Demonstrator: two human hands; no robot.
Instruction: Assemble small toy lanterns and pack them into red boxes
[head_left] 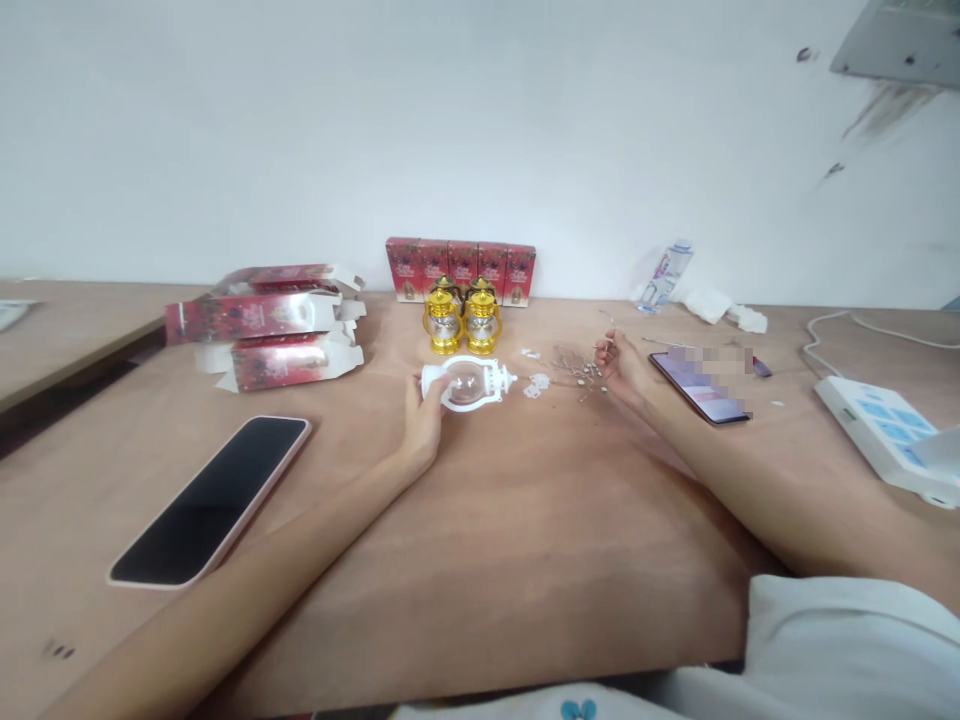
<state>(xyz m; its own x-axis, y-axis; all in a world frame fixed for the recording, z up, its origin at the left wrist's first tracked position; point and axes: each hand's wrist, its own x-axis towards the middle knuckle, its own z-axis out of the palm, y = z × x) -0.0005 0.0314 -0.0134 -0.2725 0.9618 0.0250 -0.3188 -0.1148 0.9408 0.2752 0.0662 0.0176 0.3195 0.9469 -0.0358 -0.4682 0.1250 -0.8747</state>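
Observation:
My left hand (422,410) is closed around a small white toy lantern (469,382) with a clear globe, held on its side just above the wooden table (495,540). My right hand (619,362) rests on the table to the right, fingers pinched on a thin metal wire piece (604,340). It sits beside a scatter of small wire parts (574,365) and white plastic bits (537,384). Two gold lanterns (462,318) stand upright just behind the white one.
Red boxes (460,267) line the wall behind the gold lanterns. Flattened red cartons (270,325) are stacked at the left. A pink-cased phone (214,498) lies front left, another phone (701,385) by my right arm. At far right are a white power strip (885,430) and a plastic bottle (666,275).

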